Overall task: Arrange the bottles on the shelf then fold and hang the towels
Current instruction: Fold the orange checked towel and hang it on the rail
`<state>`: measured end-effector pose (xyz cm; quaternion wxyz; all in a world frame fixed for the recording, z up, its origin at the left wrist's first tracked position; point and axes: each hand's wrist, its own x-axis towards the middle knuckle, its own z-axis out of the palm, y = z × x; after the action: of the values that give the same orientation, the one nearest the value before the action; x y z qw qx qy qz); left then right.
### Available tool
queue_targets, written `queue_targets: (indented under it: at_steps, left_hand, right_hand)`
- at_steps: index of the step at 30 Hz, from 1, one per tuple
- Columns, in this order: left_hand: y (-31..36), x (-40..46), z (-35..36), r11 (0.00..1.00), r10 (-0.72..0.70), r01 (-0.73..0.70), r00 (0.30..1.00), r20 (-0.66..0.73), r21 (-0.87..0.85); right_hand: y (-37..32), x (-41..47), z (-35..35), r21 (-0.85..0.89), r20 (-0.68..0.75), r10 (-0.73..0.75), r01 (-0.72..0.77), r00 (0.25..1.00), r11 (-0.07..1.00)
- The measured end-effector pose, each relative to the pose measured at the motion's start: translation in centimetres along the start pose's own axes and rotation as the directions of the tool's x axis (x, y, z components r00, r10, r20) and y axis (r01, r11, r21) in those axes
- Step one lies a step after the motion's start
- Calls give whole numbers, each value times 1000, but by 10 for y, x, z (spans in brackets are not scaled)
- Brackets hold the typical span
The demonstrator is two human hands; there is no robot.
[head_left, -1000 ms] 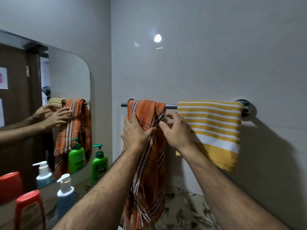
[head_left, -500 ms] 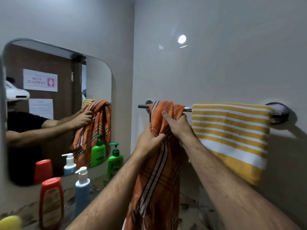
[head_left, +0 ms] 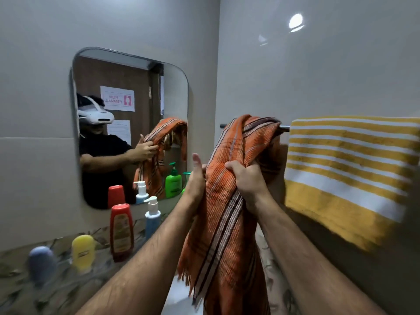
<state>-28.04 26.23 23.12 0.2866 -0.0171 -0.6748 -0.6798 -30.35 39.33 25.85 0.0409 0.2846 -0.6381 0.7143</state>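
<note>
An orange striped towel (head_left: 229, 201) hangs bunched over the left end of the chrome towel bar (head_left: 284, 127). My right hand (head_left: 246, 180) grips a thick fold of it below the bar. My left hand (head_left: 197, 178) holds the towel's left edge, thumb pointing up. A folded yellow and white striped towel (head_left: 350, 169) hangs on the bar to the right. Bottles stand in a row on the counter shelf at left: red (head_left: 121, 233), blue pump (head_left: 152, 217), yellow (head_left: 83, 251), grey-blue (head_left: 42, 263), and a green pump bottle (head_left: 185, 180) mostly hidden behind my left hand.
A wall mirror (head_left: 131, 110) above the counter reflects a person in a headset, the orange towel and the bottles. The patterned stone counter (head_left: 68, 287) runs along the left wall. Grey walls meet in a corner behind the towel.
Both hands have moved down the orange towel and pulled it, bunching it and drawing it partly off the bar toward me. The view has swung left, showing more mirror and bottles.
</note>
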Motion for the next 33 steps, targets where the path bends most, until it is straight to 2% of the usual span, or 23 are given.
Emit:
queue_targets:
  at_steps: [2, 5, 7, 10, 13, 18, 21, 23, 25, 27, 29, 31, 33]
  left_hand:
    - [8, -4, -4, 998, -23, 21, 999, -41, -51]
    - [28, -9, -9, 995, -84, 86, 996, 27, -44]
    - [37, -18, -13, 991, -124, 126, 991, 59, -45]
    - [37, -38, -25, 993, -103, 105, 994, 23, -61]
    - [34, -67, -40, 995, -71, 70, 997, -16, -78]
    - [54, -130, -60, 994, -16, 16, 1000, 1, -112]
    - [72, -174, -77, 993, -39, 41, 999, 14, -114]
    - [82, -203, -90, 997, -46, 45, 999, -27, -61]
    - [91, -229, -107, 996, -73, 80, 984, -165, 34]
    - [97, -252, -126, 980, -94, 142, 946, -310, 137]
    - [101, -276, -143, 955, -116, 206, 921, -371, 213]
    - [105, -300, -158, 900, -113, 276, 895, -433, 336]
    - [107, -320, -171, 814, -50, 326, 863, -502, 480]
  right_hand:
    - [-1, -19, 1, 31, 37, -42, 41, 998, 999]
    - [1, -50, 2, 44, 192, -50, 42, 980, 998]
    - [6, -64, 2, 25, 263, 4, -11, 965, 1000]
    - [9, -83, 3, 26, 315, 100, -114, 944, 993]
    - [1, -104, 12, 161, 278, 108, -157, 954, 974]
    - [-23, -135, 32, 383, 217, 14, -99, 976, 918]
    - [-34, -164, 46, 418, 204, 35, -120, 978, 901]
    - [-36, -185, 58, 368, 232, 15, -102, 973, 924]
    - [-36, -210, 75, 329, 285, -11, -87, 958, 940]
    - [-34, -236, 91, 345, 342, 19, -145, 939, 927]
    - [-29, -262, 106, 332, 331, 53, -169, 942, 928]
    - [-21, -285, 117, 280, 302, 66, -155, 951, 947]
    - [-14, -304, 124, 252, 324, 105, -193, 940, 948]
